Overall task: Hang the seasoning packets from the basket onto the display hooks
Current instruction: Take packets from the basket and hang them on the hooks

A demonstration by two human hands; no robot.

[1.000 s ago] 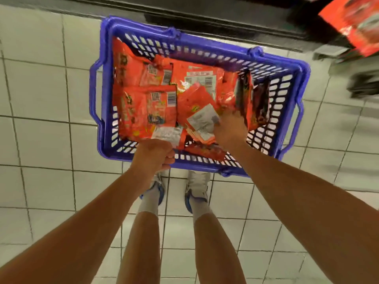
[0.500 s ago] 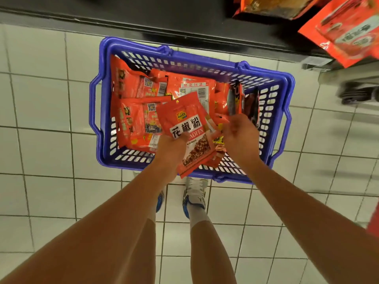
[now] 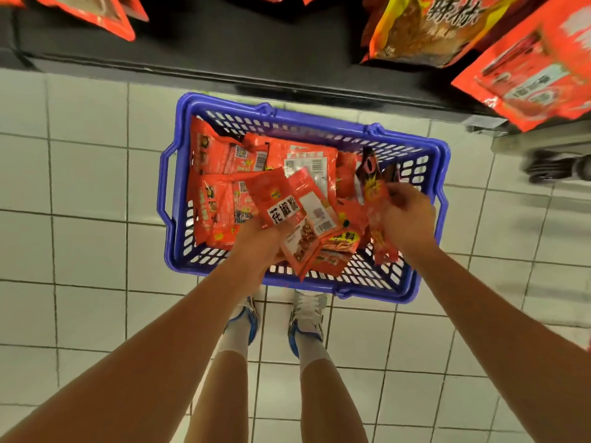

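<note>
A blue plastic basket [image 3: 174,193] stands on the tiled floor, filled with several red seasoning packets [image 3: 220,161]. My left hand [image 3: 259,241] holds a fanned bunch of red packets [image 3: 287,215] above the basket's near side; the front one bears a white label with black characters. My right hand [image 3: 406,215] grips a single red packet [image 3: 377,206] that hangs upright over the basket's right part. Red and yellow packets hang on the display [image 3: 425,30] at the top right.
A dark shelf base [image 3: 224,59] runs along the top, just beyond the basket. More red packets [image 3: 96,11] hang at the top left. My feet in white and blue shoes [image 3: 307,318] stand right behind the basket. A blurred grey object [image 3: 556,164] lies at the right.
Both hands have risen from the basket. The left hand now holds more packets, fanned out. The right hand has pulled up a separate packet. The view has tilted up toward the display.
</note>
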